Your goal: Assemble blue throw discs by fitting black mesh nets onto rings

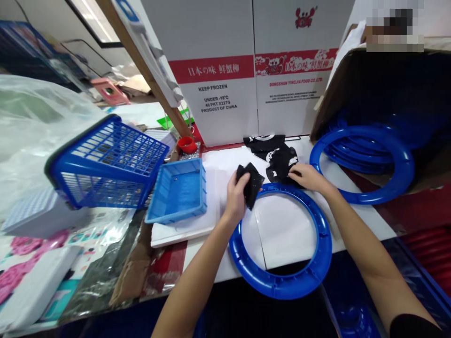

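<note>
Glossy blue plastic ring (282, 287) pokes out past the front edge of the white-topped counter (285, 230), bare surface showing through its middle. Left hand (235, 199) has fingers clenched on a folded black mesh-like piece (253, 185); right hand (306, 176) has fingers nearly together at flat black white-printed sheets (278, 157) (can't tell if they're gripping).

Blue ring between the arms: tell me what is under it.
Through the blue ring, a white surface shows, and darkness past its front edge. Whatever lies directly beneath the ring itself is covered.
</note>
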`<move>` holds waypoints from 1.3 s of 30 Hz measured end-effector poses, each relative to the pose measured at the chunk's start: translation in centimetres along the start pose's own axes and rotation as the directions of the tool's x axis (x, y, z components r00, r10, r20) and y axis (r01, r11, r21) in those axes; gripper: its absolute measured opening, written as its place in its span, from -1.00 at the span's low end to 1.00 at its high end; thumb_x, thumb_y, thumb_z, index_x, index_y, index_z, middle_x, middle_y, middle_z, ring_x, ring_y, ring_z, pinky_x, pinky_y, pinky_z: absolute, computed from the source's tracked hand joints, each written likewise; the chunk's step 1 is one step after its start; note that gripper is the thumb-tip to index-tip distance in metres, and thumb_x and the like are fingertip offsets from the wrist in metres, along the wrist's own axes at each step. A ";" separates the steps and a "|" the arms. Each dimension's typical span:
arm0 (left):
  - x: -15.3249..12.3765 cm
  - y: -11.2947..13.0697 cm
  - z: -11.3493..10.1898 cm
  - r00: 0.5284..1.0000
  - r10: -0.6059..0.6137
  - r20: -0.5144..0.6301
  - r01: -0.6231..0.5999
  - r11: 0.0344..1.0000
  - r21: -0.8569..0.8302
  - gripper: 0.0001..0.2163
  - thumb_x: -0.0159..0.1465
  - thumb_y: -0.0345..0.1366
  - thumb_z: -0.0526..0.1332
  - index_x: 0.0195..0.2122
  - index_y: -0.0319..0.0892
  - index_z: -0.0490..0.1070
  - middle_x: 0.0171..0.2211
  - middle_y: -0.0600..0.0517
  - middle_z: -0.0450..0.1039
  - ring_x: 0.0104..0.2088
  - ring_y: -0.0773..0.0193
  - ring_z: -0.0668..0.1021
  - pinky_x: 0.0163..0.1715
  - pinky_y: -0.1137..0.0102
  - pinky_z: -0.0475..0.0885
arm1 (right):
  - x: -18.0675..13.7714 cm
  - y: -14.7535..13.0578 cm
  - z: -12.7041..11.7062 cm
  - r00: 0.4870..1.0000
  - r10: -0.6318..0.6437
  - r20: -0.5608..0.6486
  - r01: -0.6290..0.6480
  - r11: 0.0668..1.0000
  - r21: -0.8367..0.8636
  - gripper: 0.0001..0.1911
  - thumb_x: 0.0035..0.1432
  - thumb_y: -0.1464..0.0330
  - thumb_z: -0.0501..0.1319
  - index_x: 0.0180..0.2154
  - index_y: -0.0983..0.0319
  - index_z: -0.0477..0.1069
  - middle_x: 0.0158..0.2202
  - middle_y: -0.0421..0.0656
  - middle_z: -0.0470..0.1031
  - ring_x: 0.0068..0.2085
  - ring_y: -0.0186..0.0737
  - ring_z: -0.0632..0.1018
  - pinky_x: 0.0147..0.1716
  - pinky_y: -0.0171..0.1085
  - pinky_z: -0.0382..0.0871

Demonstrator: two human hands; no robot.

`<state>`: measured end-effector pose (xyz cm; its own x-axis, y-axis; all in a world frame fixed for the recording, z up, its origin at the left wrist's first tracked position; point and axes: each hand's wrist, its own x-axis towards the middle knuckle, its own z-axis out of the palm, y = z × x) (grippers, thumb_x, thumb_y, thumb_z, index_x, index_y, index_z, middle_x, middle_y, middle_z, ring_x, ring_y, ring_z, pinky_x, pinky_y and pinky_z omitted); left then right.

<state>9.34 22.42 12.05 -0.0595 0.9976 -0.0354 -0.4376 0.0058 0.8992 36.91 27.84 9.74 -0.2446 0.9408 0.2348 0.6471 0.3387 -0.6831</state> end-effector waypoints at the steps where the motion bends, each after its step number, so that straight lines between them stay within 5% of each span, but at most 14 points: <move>1: -0.2 -0.4 0.0 0.997 0.075 0.023 -0.076 0.994 0.078 -0.74 0.20 -0.15 0.42 -0.20 -0.15 0.44 -0.35 0.09 0.51 -0.33 0.26 0.60 -0.24 0.40 0.53 | 0.2 0.4 0.3 0.998 -0.026 0.052 0.029 0.998 -0.047 -0.76 0.24 0.19 0.31 -0.41 0.18 0.52 -0.36 -0.10 0.58 -0.25 -0.06 0.54 -0.07 -0.12 0.47; 4: -0.8 -0.8 0.1 0.971 0.225 0.085 -0.241 0.922 0.302 -0.74 0.15 -0.24 0.45 -0.29 -0.12 0.36 -0.37 0.15 0.41 -0.33 0.32 0.48 -0.25 0.45 0.44 | 0.6 1.3 0.6 0.988 -0.065 0.138 0.081 0.990 -0.118 -0.85 0.26 0.37 0.24 -0.32 0.18 0.60 -0.25 -0.07 0.64 -0.15 -0.04 0.59 0.03 -0.09 0.48; 7: -0.9 -0.6 0.3 0.964 0.206 0.166 -0.258 0.873 0.414 -0.73 0.13 -0.25 0.43 -0.31 -0.11 0.32 -0.38 0.15 0.38 -0.34 0.31 0.43 -0.28 0.43 0.39 | 0.8 2.1 0.8 0.989 -0.055 0.137 0.080 0.981 -0.179 -0.79 0.29 0.42 0.20 -0.22 0.19 0.64 -0.11 0.00 0.65 -0.02 0.02 0.62 0.14 -0.01 0.49; 12: -0.8 -0.3 0.3 0.959 -0.011 0.285 -0.107 0.912 0.396 -0.65 0.11 -0.08 0.50 -0.29 -0.14 0.40 -0.37 0.13 0.40 -0.33 0.29 0.43 -0.26 0.40 0.37 | 0.7 2.6 0.8 0.999 0.000 -0.041 -0.011 0.968 -0.252 -0.68 0.34 0.41 0.15 -0.01 0.30 0.62 0.21 0.21 0.53 0.28 0.24 0.51 0.36 0.24 0.34; 15: -0.7 -0.1 0.2 0.928 -0.179 0.328 0.084 0.955 0.284 -0.52 0.10 0.11 0.51 -0.19 -0.18 0.52 -0.31 0.06 0.49 -0.28 0.24 0.49 -0.24 0.39 0.39 | -0.1 0.9 0.7 0.993 0.000 -0.118 -0.015 0.992 -0.127 -0.67 0.46 0.27 0.10 0.02 0.22 0.59 0.17 0.10 0.59 0.24 0.12 0.56 0.33 0.14 0.41; 17: -0.5 0.2 -0.1 0.899 -0.277 0.340 0.208 0.952 0.226 -0.44 0.05 0.20 0.52 -0.20 -0.21 0.56 -0.33 0.02 0.53 -0.30 0.22 0.52 -0.26 0.38 0.39 | -0.8 -1.1 0.8 0.995 0.093 -0.020 -0.088 0.981 0.173 -0.58 0.51 0.06 0.07 0.06 0.18 0.54 -0.05 0.00 0.67 -0.03 0.00 0.68 0.04 0.01 0.61; 19: -0.4 0.6 -0.6 0.852 -0.361 0.380 0.289 0.928 0.234 -0.42 -0.01 0.18 0.56 -0.25 -0.24 0.58 -0.37 0.00 0.54 -0.34 0.22 0.54 -0.29 0.38 0.39 | -1.4 -3.3 1.3 0.959 0.165 0.232 -0.260 0.839 0.479 -0.42 0.47 -0.13 0.09 0.16 0.16 0.46 -0.20 -0.08 0.67 -0.26 -0.10 0.68 -0.29 -0.15 0.62; 22: -0.4 1.1 -1.4 0.745 -0.438 0.503 0.294 0.893 0.342 -0.52 -0.04 0.01 0.63 -0.29 -0.26 0.60 -0.35 -0.02 0.57 -0.33 0.20 0.56 -0.26 0.35 0.41 | -2.2 -5.7 2.3 0.892 0.111 0.439 -0.404 0.632 0.662 -0.38 0.29 -0.10 0.37 0.17 0.15 0.44 -0.20 -0.14 0.67 -0.26 -0.18 0.67 -0.35 -0.29 0.57; 24: -0.4 1.0 -1.8 0.718 -0.427 0.549 0.233 0.892 0.388 -0.61 0.00 -0.09 0.62 -0.35 -0.24 0.56 -0.37 0.02 0.54 -0.33 0.22 0.54 -0.25 0.35 0.41 | -2.6 -6.5 2.7 0.878 0.070 0.474 -0.427 0.563 0.707 -0.41 0.14 0.08 0.54 0.10 0.17 0.49 -0.17 -0.16 0.68 -0.20 -0.21 0.68 -0.27 -0.32 0.58; 28: -0.2 0.4 -1.9 0.777 -0.299 0.554 0.124 0.935 0.331 -0.58 0.04 -0.20 0.59 -0.48 -0.18 0.30 -0.39 0.10 0.43 -0.34 0.29 0.47 -0.27 0.38 0.36 | -2.7 -6.1 2.1 0.846 0.050 0.531 -0.464 0.562 0.685 -0.37 0.08 0.26 0.58 0.15 0.16 0.46 -0.12 -0.16 0.68 -0.17 -0.21 0.69 -0.28 -0.36 0.60; 33: 0.2 1.7 -2.3 0.760 -0.289 0.583 0.181 0.954 0.238 -0.53 -0.02 -0.33 0.60 -0.20 -0.11 0.36 -0.11 0.05 0.53 -0.16 0.19 0.56 -0.16 0.36 0.46 | -2.6 -4.4 -0.4 0.801 0.019 0.598 -0.461 0.657 0.596 -0.23 0.11 0.31 0.55 0.28 0.13 0.33 -0.20 -0.23 0.65 -0.34 -0.28 0.67 -0.44 -0.36 0.63; 35: 0.3 2.8 -2.7 0.727 -0.345 0.594 0.233 0.937 0.259 -0.43 0.00 -0.33 0.58 0.00 -0.04 0.39 -0.04 0.03 0.55 -0.13 0.14 0.60 -0.14 0.31 0.50 | -2.9 -3.9 -1.8 0.713 -0.018 0.701 -0.479 0.717 0.506 -0.37 0.13 0.27 0.55 0.16 0.18 0.39 -0.26 -0.24 0.64 -0.42 -0.31 0.65 -0.55 -0.41 0.57; 39: 0.6 3.7 -3.1 0.703 -0.392 0.594 0.090 0.877 0.473 -0.38 0.03 -0.33 0.58 0.13 -0.03 0.47 0.09 -0.05 0.57 -0.01 0.04 0.63 -0.03 0.24 0.52 | -3.8 -3.6 -4.3 0.345 -0.041 0.938 -0.542 0.807 0.235 -0.51 0.15 0.07 0.54 -0.16 0.25 0.42 -0.49 -0.25 0.60 -0.57 -0.28 0.62 -0.66 -0.43 0.47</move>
<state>4.89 22.78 14.02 0.6625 0.7396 -0.1185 0.0351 0.1275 0.9912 38.60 23.13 14.34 -0.7882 0.2962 -0.5394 0.4853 -0.2399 -0.8408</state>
